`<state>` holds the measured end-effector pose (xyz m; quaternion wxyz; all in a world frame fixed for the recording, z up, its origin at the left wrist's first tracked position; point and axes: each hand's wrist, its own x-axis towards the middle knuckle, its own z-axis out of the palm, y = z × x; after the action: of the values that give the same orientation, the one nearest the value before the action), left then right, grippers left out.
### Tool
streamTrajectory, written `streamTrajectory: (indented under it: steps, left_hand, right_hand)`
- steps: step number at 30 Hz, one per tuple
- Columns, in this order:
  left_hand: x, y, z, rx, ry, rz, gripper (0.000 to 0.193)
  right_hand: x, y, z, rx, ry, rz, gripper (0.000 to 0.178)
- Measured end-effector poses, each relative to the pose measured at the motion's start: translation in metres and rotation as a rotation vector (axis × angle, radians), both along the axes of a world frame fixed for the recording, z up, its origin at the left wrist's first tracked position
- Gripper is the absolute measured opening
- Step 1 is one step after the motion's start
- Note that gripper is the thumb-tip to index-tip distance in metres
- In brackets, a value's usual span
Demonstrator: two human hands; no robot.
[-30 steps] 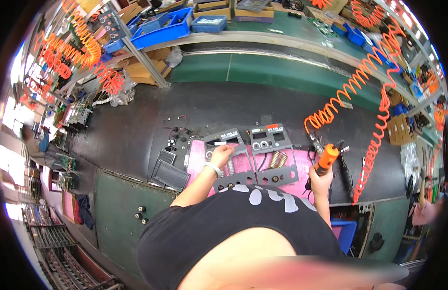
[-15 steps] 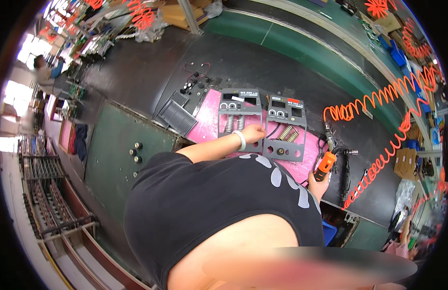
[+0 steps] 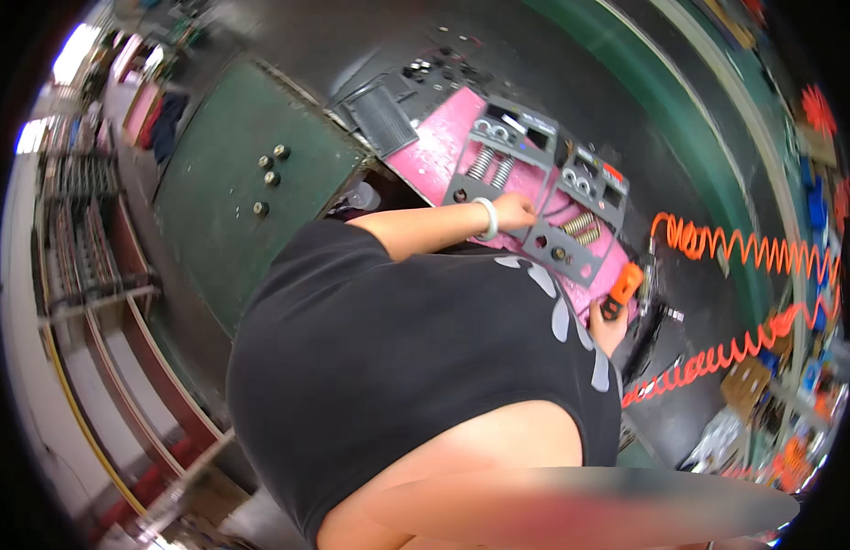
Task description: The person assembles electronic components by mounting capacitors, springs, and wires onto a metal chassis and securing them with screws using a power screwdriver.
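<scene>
Two grey metal panel housings, a left one and a right one, lie side by side on a pink mat. Both carry round dials and display windows, with coiled springs showing inside. My left hand, a white band on its wrist, is over the lower part of the left housing near the gap between the two. Its fingers are curled together; whatever they pinch is hidden. On the right, my right hand grips an orange and black electric screwdriver beside the right housing's lower corner. Its tip cannot be made out.
Orange coiled hoses stretch across the right side. Beyond the mat's left edge lies a dark ribbed tray, with small loose parts behind it. Several small cylindrical parts stand on the green surface at left.
The whole view has swung, so the bench appears turned clockwise and the housings sit further right and higher. My left hand remains at the housings; my right hand still holds the screwdriver.
</scene>
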<state>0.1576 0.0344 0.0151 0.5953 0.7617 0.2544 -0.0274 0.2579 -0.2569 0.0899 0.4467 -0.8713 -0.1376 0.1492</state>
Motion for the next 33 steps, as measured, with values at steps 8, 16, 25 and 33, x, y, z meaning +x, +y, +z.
streamTrajectory:
  steps: [8, 16, 25, 33]
  left_hand:
    - [-0.007, 0.008, -0.002, -0.342, 0.196, 0.003, 0.022]
    - [0.035, -0.003, -0.023, -0.351, 0.222, -0.197, 0.010]
    - [0.097, -0.056, -0.005, -0.430, 0.297, -0.330, 0.008]
    - [0.107, -0.079, -0.014, -0.416, 0.373, -0.488, 0.006]
  right_hand:
    - [0.019, 0.006, -0.004, -0.003, 0.070, 0.022, 0.051]
    - [-0.012, -0.035, 0.012, -0.175, 0.047, -0.168, 0.042]
    - [-0.067, -0.084, 0.000, -0.244, 0.193, -0.404, 0.047]
    - [-0.086, -0.090, 0.000, -0.239, 0.219, -0.485, 0.049]
